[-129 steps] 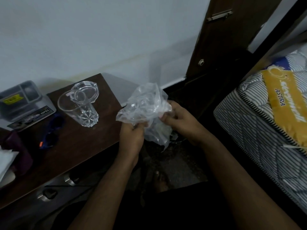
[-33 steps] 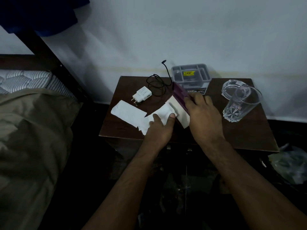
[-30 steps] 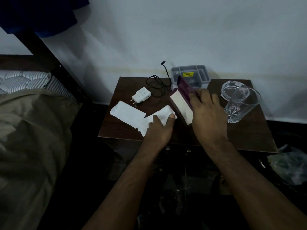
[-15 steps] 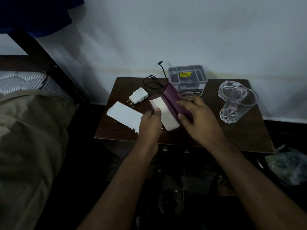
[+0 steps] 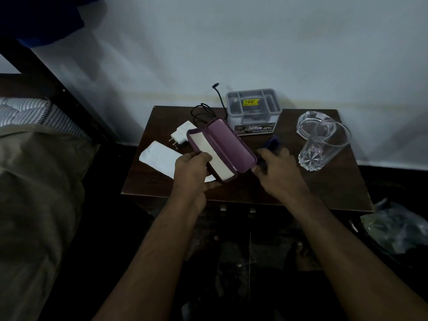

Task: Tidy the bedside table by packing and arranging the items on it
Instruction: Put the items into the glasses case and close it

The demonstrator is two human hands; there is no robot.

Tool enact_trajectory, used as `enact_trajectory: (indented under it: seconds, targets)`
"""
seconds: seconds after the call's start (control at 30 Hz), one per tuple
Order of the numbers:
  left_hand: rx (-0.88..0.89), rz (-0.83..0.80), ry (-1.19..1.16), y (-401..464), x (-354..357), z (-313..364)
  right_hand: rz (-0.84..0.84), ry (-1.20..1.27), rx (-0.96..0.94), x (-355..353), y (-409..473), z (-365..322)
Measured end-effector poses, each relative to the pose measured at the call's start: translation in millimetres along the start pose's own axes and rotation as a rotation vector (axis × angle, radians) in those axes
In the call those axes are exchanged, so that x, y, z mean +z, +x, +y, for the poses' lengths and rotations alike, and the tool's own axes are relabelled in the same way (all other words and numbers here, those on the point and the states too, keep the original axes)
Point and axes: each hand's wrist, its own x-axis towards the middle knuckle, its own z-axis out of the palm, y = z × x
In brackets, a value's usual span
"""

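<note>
- Looking down at my bedside table (image 5: pixel 324 188), dark wood against the wall.
- Purple case (image 5: pixel 223 147) hangs open above it, my left hand (image 5: pixel 190 172) gripping its lower half.
- Right hand (image 5: pixel 278 174) curls round something dark blue (image 5: pixel 273 142), can't tell what.

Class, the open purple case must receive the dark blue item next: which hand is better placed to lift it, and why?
Probably the right hand: it rests at the dark blue item, while the left hand holds the open purple hinged case.
</note>
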Motion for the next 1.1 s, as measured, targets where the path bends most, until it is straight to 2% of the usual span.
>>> enact_trajectory:
  seconds: [0.27,0.47,0.77,0.83,0.93,1.1]
  targets:
    - [0.021,0.01,0.07,2,-1,-2,-0.109,-0.239,0.012,9,-5,-10]
    - [0.003,0.006,0.084,6,-5,-5,-0.027,-0.197,0.052,3,-4,-4]
    - [-0.017,-0.004,0.122,8,-6,-8,-0.057,-0.069,0.152,-3,-5,2]
    - [-0.023,0.002,0.134,9,-7,-9,-0.004,-0.027,0.164,-8,-4,5]
    - [-0.026,0.013,0.158,12,-7,-11,0.184,0.009,0.105,-14,-4,8]
    - [-0.023,-0.007,0.163,14,-4,-13,0.479,0.201,-0.233,-20,-10,-2]
